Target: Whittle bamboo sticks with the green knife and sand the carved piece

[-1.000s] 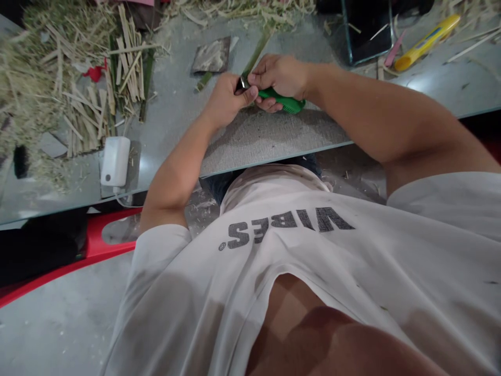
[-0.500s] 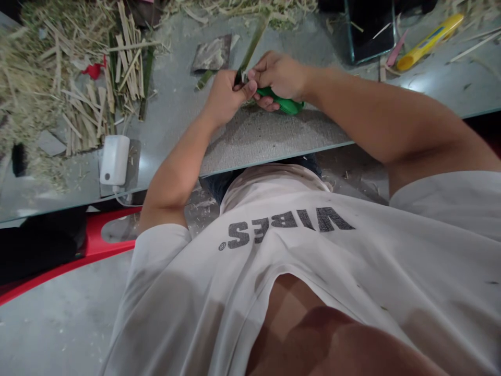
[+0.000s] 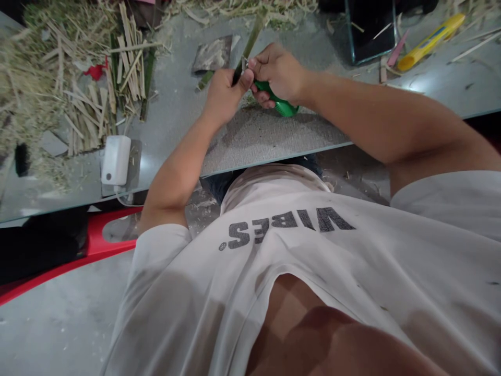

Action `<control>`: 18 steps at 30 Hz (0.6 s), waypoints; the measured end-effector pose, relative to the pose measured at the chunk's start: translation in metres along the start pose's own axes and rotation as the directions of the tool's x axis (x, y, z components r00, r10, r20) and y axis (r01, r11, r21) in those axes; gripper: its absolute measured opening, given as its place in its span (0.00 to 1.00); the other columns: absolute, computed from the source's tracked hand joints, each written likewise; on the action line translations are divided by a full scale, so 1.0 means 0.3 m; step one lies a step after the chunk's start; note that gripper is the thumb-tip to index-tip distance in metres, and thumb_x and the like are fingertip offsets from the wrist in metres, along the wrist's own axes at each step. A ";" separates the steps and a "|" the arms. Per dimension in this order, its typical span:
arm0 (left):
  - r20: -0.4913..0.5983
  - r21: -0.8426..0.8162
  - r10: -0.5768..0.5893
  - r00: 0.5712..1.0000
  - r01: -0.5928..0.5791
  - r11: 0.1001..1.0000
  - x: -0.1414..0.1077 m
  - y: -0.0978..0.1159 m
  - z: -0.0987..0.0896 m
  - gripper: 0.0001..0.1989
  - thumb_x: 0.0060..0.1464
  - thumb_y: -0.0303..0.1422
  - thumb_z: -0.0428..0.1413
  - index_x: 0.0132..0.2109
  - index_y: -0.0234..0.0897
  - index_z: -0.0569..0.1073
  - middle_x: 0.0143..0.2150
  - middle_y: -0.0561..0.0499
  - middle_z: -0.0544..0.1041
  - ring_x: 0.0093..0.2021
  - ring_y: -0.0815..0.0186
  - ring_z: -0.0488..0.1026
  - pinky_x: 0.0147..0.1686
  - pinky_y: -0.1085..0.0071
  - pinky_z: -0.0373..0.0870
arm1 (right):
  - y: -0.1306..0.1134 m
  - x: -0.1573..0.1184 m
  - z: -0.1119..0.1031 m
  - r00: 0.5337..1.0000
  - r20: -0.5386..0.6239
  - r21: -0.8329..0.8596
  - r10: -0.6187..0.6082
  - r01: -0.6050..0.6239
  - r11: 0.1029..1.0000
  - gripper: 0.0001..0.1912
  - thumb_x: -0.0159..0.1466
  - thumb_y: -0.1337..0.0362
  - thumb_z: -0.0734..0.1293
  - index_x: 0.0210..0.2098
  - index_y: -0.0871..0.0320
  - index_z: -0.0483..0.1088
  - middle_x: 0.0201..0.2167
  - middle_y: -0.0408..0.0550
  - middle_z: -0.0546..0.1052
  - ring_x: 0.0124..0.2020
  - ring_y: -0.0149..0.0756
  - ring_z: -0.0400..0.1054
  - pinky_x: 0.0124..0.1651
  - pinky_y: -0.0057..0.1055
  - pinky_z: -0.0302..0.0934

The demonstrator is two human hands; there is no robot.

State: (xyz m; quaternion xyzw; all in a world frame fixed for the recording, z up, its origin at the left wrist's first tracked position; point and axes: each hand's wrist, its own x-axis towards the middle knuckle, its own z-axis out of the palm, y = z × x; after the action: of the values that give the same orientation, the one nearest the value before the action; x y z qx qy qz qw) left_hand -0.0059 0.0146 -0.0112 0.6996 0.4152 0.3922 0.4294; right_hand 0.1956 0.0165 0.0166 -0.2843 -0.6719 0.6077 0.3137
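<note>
Tool handle (image 3: 285, 108) is showing bright green, stick (image 3: 254, 36) olive; shirt (image 3: 203, 277) is showing white (black lettering (image 3: 290, 220) is crossing it); cutter (image 3: 430, 43) is showing yellow, blue stripe (image 3: 433, 38).

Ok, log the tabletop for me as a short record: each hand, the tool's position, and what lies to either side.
Left hand: closed around a long, thin green stalk
Right hand: gripping a green-handled tool
Metal end: at the stalk, between the hands; exact contact too small to tell
Surface: grey tabletop
Left side: pale, narrow split strips; white rounded box with white cable
Right side: dark, flat rectangular device; slim yellow-and-blue tool
</note>
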 end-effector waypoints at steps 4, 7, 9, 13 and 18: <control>-0.035 0.047 0.016 0.999 -0.014 0.999 -0.020 0.031 0.032 0.49 0.44 0.90 0.60 0.31 0.47 0.73 0.29 0.50 0.75 0.35 0.60 0.66 0.39 0.58 0.59 | 0.001 0.002 -0.024 0.982 0.159 -0.039 0.098 -0.093 0.995 0.32 0.61 0.33 0.72 0.28 0.56 0.64 0.19 0.43 0.60 0.20 0.28 0.55 0.31 0.34 0.47; -0.025 0.043 0.019 1.000 -0.017 0.999 -0.029 0.035 0.045 0.49 0.45 0.92 0.57 0.33 0.48 0.70 0.28 0.52 0.75 0.36 0.58 0.68 0.39 0.57 0.62 | 0.001 0.006 -0.039 0.967 0.227 -0.023 0.120 -0.118 0.993 0.29 0.61 0.37 0.70 0.28 0.57 0.64 0.20 0.45 0.62 0.20 0.27 0.55 0.30 0.33 0.45; -0.047 0.061 0.043 0.998 -0.040 0.997 -0.024 0.024 0.044 0.48 0.47 0.92 0.55 0.33 0.49 0.69 0.28 0.53 0.74 0.36 0.58 0.66 0.39 0.56 0.61 | -0.004 0.004 -0.035 0.971 0.221 -0.023 0.093 -0.090 0.996 0.27 0.60 0.39 0.72 0.29 0.57 0.65 0.21 0.43 0.62 0.20 0.27 0.57 0.30 0.33 0.45; -0.142 0.150 0.120 0.983 -0.099 0.984 0.001 -0.003 0.025 0.48 0.50 0.92 0.52 0.29 0.50 0.74 0.27 0.51 0.77 0.32 0.60 0.65 0.35 0.56 0.56 | -0.016 -0.006 0.001 0.997 0.071 0.019 0.014 -0.015 1.000 0.32 0.61 0.35 0.74 0.29 0.57 0.64 0.21 0.43 0.62 0.19 0.27 0.55 0.28 0.33 0.45; -0.063 0.276 0.169 0.984 -0.146 0.950 -0.013 0.026 -0.015 0.44 0.60 0.89 0.44 0.33 0.57 0.78 0.25 0.54 0.78 0.36 0.57 0.68 0.31 0.55 0.60 | -0.006 0.004 -0.001 0.999 0.029 0.084 -0.016 0.013 0.996 0.31 0.81 0.41 0.63 0.30 0.58 0.63 0.21 0.44 0.63 0.20 0.26 0.58 0.28 0.29 0.46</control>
State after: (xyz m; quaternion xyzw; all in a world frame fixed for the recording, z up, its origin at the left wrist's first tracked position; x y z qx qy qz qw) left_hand -0.0093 0.0102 -0.0033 0.7651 0.4256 0.3944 0.2792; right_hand 0.1950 0.0175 0.0187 -0.2569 -0.6525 0.6373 0.3196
